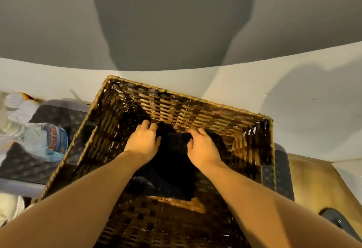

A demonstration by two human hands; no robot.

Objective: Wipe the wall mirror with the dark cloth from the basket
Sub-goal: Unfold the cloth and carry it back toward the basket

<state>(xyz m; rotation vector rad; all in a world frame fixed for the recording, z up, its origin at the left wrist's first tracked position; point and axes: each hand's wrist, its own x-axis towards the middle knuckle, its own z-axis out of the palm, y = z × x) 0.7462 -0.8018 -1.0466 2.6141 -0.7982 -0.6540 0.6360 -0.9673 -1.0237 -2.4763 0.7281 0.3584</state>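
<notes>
A deep brown wicker basket [195, 108] stands below me against a grey wall. A dark, nearly black cloth [172, 165] lies folded on its bottom. Both my arms reach down into the basket. My left hand [144, 140] rests on the cloth's far left corner with its fingers curled over the edge. My right hand [202, 146] grips the cloth's far right edge, thumb on top and fingers tucked behind. No mirror is in view.
The basket sits on a dark patterned surface [282, 169]. At the left lie a blue-labelled plastic packet [52, 142] and pale cloth items [13, 108]. A white baseboard [293, 95] runs behind the basket. Brown floor [317, 187] shows at the right.
</notes>
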